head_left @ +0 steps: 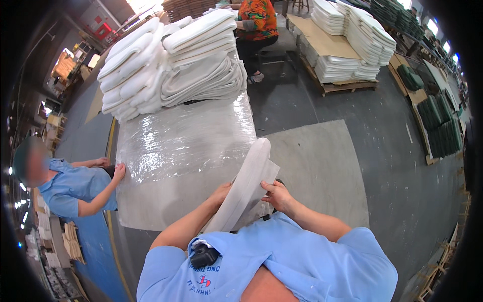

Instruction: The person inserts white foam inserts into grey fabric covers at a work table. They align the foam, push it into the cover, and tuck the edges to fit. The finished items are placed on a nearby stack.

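Close in front of my body I hold a long, folded whitish fabric pad (pixel 240 180), tilted with its rounded end up and away from me. My left hand (pixel 220 193) grips its left side, with the fingertips hidden behind the fabric. Thumb and fingers of my right hand (pixel 277 196) pinch the edge of a loose flap on the right side. Beyond the pad is a work table (pixel 166 196), its far part wrapped in shiny clear film (pixel 193 138). Folded grey fabric pieces (pixel 204 80) lie stacked on the table's far end, beside thick white folded pads (pixel 133 68).
At the table's left edge stands a co-worker (pixel 83 186) in a blue shirt. Another person (pixel 257 22) in an orange patterned top sits beyond the stacks. White stacks on a wooden pallet (pixel 347 86) and dark green cushions (pixel 438 121) occupy the right. A grey sheet (pixel 322 171) covers some floor.
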A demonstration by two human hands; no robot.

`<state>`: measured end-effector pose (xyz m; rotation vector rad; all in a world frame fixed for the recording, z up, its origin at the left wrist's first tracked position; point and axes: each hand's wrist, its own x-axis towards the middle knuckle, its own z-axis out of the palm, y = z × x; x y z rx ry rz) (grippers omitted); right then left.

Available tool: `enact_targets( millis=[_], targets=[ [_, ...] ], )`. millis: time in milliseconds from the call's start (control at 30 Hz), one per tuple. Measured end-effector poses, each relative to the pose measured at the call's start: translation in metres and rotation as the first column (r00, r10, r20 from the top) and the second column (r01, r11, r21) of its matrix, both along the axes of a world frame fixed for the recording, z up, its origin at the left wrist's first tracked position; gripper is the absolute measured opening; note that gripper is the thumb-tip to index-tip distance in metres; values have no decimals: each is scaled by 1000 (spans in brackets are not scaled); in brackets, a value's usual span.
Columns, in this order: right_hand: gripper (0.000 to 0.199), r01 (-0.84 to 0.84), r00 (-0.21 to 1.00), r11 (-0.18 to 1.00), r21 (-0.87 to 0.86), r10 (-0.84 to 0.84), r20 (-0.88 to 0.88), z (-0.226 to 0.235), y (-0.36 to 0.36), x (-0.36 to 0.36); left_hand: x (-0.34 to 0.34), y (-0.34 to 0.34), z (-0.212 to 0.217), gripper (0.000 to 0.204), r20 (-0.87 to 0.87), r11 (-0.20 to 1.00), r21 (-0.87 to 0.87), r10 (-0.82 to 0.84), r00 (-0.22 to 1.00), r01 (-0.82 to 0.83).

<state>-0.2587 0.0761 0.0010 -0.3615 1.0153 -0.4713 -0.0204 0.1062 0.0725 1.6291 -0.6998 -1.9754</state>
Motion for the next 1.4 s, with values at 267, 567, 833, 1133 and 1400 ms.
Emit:
enact_targets(
  millis=[267, 567, 833, 1133, 1400],
  targets=[
    [40, 228, 972, 973, 43, -230, 47, -21, 21, 9, 7, 1, -90, 40, 765, 909, -204, -85, 639, 365],
    [41, 343, 937, 935, 94, -348, 44, -57, 11, 13, 3, -30, -87, 50, 696, 940, -232, -19, 717, 250],
    [47, 452, 881, 870, 196, -469, 54, -53, -2, 22, -18, -46, -90, 63, 750, 985, -89, -30, 660, 145],
    [47, 321, 947, 941, 103, -319, -43, -85, -25, 43, -32, -43, -94, 54, 900, 951, -211, 100, 423, 224],
    [47, 219, 962, 974, 59, -205, -180, -117, -49, 88, -30, -40, -125, 50, 879, 921, -321, 204, 431, 220]
  ],
)
